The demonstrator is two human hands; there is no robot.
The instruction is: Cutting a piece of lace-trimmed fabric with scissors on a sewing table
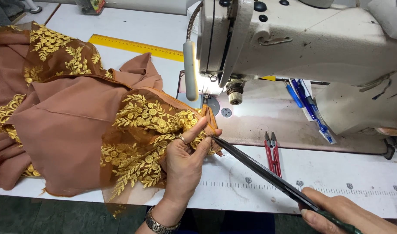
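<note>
Brown cloth with gold flowers (77, 117), spread on the white table (337, 173) by the sewing machine (302, 39). Edge pinched tight in left hand (183, 162). Long dark scissors (259, 169), gripped in closed right hand (337, 212), tips touching cloth edge. Red snips (272, 151) lying near.

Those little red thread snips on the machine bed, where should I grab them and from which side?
Grip the red thread snips by the red handle arms, coming from the near table edge. The dark pointed tips aim away toward the sewing machine, and the handles lie flat and uncovered, closest to you, just beyond the scissors.
</note>
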